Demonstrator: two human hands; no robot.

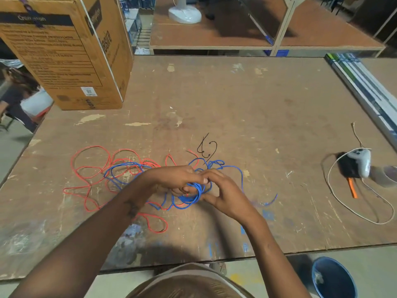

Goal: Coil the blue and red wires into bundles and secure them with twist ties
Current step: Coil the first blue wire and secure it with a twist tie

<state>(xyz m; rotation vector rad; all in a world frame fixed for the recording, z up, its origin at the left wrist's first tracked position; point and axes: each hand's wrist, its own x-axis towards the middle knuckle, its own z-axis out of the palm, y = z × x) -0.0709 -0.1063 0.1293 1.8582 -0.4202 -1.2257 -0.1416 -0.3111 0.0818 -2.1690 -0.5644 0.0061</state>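
Both hands [199,186] around blue wire [191,195]

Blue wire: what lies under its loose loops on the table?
Under the blue wire, red wire loops cross the table. The left hand and right hand hide the bundle's underside.

A workshop or storeroom: a scuffed, paint-flecked brown plywood worktable [257,100], a big printed brown cardboard carton [64,50] on its corner (shipping labels showing), more bare plywood platforms [214,37] behind.
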